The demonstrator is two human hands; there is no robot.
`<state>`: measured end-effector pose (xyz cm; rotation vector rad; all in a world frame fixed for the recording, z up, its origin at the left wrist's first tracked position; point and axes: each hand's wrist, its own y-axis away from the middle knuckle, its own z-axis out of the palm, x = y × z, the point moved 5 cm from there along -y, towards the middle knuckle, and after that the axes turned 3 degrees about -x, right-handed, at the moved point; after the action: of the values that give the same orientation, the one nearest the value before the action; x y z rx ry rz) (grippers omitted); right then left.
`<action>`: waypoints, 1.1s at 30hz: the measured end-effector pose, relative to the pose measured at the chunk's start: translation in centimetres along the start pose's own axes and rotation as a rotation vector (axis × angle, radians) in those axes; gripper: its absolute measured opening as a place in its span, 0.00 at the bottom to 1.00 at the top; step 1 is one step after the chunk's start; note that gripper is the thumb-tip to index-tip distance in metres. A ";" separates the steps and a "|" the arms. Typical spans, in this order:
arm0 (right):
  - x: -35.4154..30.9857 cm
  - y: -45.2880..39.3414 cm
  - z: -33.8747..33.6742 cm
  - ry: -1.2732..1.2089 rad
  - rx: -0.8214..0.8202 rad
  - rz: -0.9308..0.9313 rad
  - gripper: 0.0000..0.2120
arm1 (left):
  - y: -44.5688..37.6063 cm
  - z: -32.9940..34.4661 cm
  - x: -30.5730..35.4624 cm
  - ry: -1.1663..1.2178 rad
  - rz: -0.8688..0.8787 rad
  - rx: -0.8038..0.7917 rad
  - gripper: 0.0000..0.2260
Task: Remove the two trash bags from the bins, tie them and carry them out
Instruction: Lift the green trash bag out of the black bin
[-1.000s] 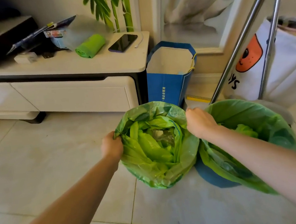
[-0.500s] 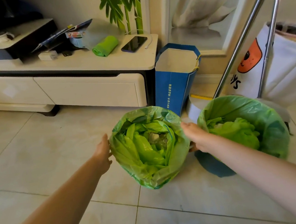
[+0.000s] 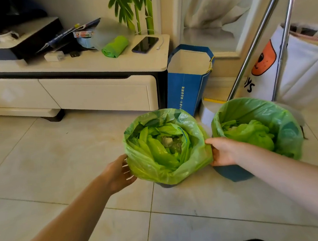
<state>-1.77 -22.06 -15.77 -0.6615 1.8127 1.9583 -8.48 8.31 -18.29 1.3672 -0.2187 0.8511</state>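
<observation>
Trash bag (image 3: 166,148) sat in its bin on the floor tiles, second bag (image 3: 256,128) just right of it. Left hand (image 3: 118,172) lay open against its side; right hand (image 3: 220,151) pinched the rim, seemingly ready to lift.

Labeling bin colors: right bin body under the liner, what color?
Blue; the right bin shows below its green liner in the head view.

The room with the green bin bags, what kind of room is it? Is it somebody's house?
Most likely a living room in a home. A low cream TV cabinet with drawers holds a phone and a roll of bin bags, the floor is tiled, and a metal drying rack stands by the wall.
</observation>
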 end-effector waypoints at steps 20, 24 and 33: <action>-7.8 3.3 0.7 0.086 0.108 -0.170 0.05 | 4.6 4.9 12.6 -0.155 0.344 0.215 0.04; -9.2 4.9 1.9 0.186 0.161 -0.401 0.07 | 6.3 6.7 13.1 -0.212 0.412 0.237 0.08; -6.9 10.8 2.6 0.668 0.126 -0.682 0.04 | 11.5 4.8 12.2 -0.433 0.678 0.360 0.06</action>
<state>-2.59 -20.17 -2.83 -1.7638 1.6712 1.2252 -5.81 8.48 -1.09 1.8467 -0.9407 1.1768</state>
